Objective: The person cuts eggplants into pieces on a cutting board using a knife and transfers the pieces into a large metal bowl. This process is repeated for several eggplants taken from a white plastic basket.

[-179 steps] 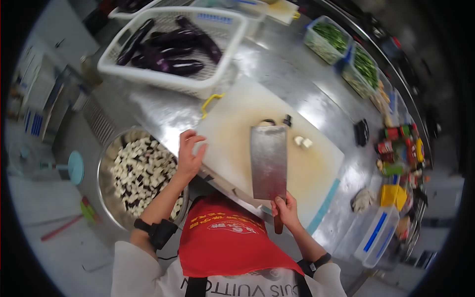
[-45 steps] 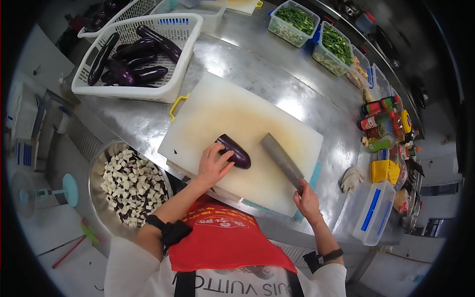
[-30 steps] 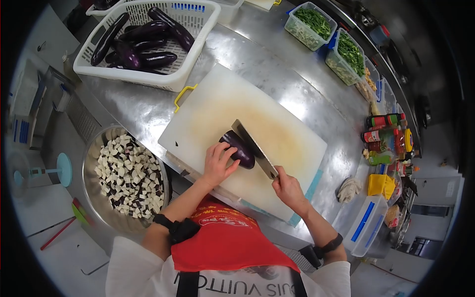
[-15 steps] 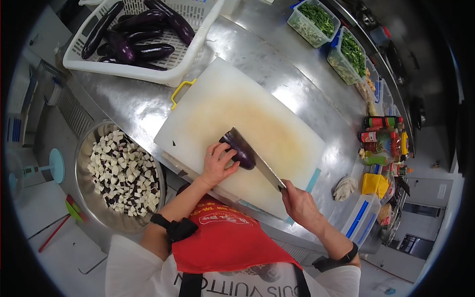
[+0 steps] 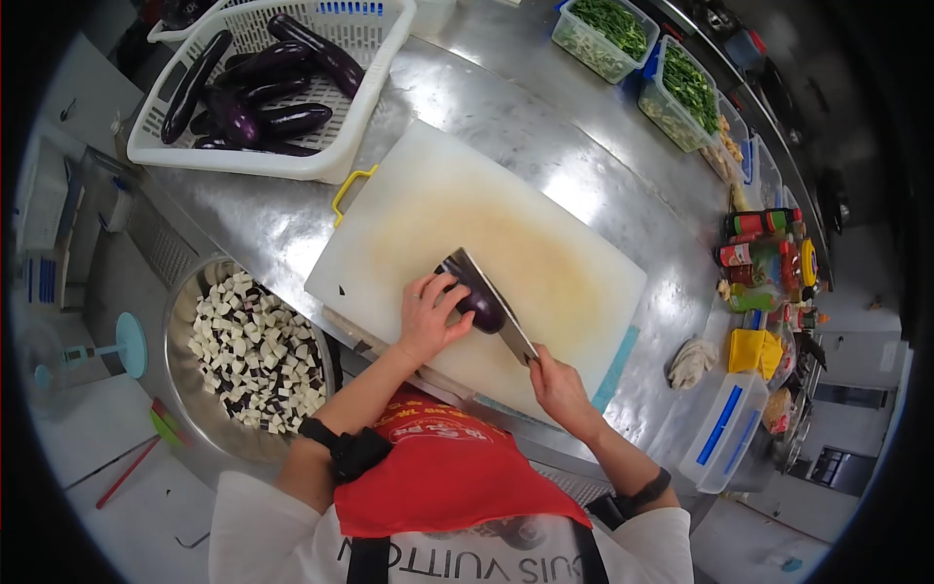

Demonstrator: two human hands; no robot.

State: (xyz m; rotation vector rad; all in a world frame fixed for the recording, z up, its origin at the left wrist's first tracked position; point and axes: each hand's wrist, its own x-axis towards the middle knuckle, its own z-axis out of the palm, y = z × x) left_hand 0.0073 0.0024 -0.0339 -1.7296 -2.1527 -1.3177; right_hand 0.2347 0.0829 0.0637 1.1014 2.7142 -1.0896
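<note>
- The left hand (image 5: 426, 319), fingers curled, steadies the eggplant piece (image 5: 481, 306) near the person's edge of the cutting board (image 5: 555, 243).
- The right hand (image 5: 564, 389) has its fingers wrapped around the cleaver (image 5: 515, 337).
- Uneven pressure could roll the rounded skin, skidding the blade toward the left fingertips.

2 hands (image 5: 431, 316) (image 5: 565, 391), 1 cleaver (image 5: 517, 338), 1 cutting bd (image 5: 555, 258), 1 steel bowl (image 5: 183, 365), 2 tubs (image 5: 592, 51) (image 5: 669, 115) w/ greens (image 5: 615, 27) (image 5: 688, 82).
</note>
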